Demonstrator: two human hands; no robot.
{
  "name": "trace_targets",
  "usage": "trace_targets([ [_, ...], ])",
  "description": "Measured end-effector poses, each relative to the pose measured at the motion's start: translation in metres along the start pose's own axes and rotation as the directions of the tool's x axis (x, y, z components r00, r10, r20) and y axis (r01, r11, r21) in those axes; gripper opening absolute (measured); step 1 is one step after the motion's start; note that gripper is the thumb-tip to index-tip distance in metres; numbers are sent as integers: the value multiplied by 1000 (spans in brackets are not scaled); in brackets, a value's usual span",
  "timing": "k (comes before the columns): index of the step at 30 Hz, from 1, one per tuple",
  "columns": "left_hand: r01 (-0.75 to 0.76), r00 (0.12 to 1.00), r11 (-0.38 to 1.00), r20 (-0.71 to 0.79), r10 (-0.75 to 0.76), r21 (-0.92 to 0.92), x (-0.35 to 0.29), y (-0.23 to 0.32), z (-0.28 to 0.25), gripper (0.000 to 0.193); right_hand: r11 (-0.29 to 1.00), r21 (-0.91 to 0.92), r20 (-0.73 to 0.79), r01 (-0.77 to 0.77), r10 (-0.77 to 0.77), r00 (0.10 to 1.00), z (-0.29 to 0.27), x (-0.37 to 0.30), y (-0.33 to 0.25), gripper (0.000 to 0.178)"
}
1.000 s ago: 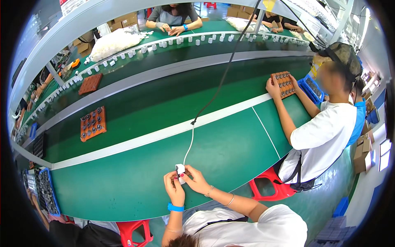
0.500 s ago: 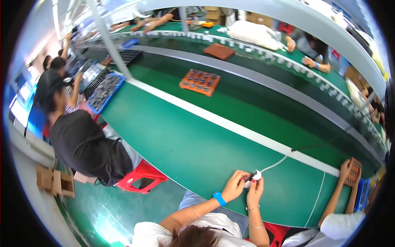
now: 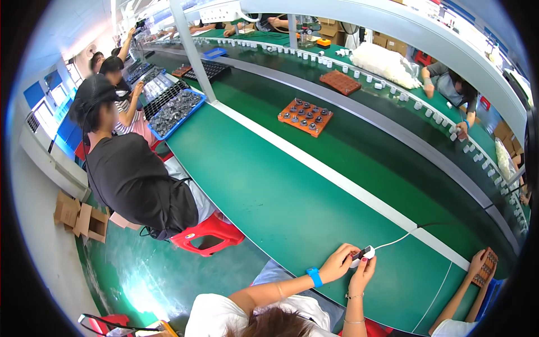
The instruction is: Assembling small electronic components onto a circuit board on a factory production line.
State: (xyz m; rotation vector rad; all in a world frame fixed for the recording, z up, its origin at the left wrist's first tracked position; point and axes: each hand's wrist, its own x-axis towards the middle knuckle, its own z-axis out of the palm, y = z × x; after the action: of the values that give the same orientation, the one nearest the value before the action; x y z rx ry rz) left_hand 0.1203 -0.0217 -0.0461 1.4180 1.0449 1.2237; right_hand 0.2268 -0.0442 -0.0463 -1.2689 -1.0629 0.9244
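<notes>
L hand: L hand (image 3: 340, 261), fingers bent & pinched on L side of wht device; gripping it, not free. Blue wristband (image 3: 314, 277) on same wrist.
R hand: R hand (image 3: 364, 272), thumb + fingertips on near/R side of same piece; gripping too. Thin bracelet (image 3: 353, 296) at wrist; dk red nails.
Held pc: wht device (image 3: 369, 253), small, w/ dk section on L part; held up btwn both hands, over near edge of worktop, R of ctr.
Cable: wht cable (image 3: 396, 242) from wht device up-R to pale strip, dk cord beyond.
Surface: green worktop (image 3: 269, 208); thin wht line (image 3: 432, 297) across it, R of hands; pale strip (image 3: 314, 160) along far side.
Beyond strip: green belt (image 3: 365, 168) w/ orange tray (image 3: 312, 132), dk round parts in rows on it. Farther back, red-brown tray (image 3: 340, 82), nr row of wht cylinders (image 3: 418, 105); big wht bag (image 3: 384, 64) behind row.
R side: co-worker's hands (image 3: 479, 262) on brown tray (image 3: 487, 267), tilted; blue bin (image 3: 489, 296) just beside, partly cut off.
L side: co-worker in blk top (image 3: 135, 174) on red stool (image 3: 210, 235); blue-rimmed bin (image 3: 193, 110) of grey parts at L end of worktop, well apart from hands.
Floor, L: cardboard boxes (image 3: 92, 222), flaps up, nr wall.
</notes>
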Motion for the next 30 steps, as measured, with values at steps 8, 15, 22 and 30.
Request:
trace_targets([
  [8, 42, 999, 999, 35, -42, -10, 0, -1, 1, 24, 1000, -2, 0, 12, -12, 1000, -2, 2, 6, 21],
  [15, 9, 999, 1000, 33, -8, -21, 4, 3, -1, 22, 1000, -24, 11, 3, -3, 1000, 0, 5, -2, 20],
  [22, 18, 999, 999, 45, -16, -34, 7, 2, -2, 24, 999, -19, -9, 30, -30, 1000, 2, 8, -3, 20],
  [30, 6, 999, 1000, 37, -5, -29, 10, 1, -6, 23, 999, -16, -16, 42, -42, 999, 7, 10, -3, 22],
])
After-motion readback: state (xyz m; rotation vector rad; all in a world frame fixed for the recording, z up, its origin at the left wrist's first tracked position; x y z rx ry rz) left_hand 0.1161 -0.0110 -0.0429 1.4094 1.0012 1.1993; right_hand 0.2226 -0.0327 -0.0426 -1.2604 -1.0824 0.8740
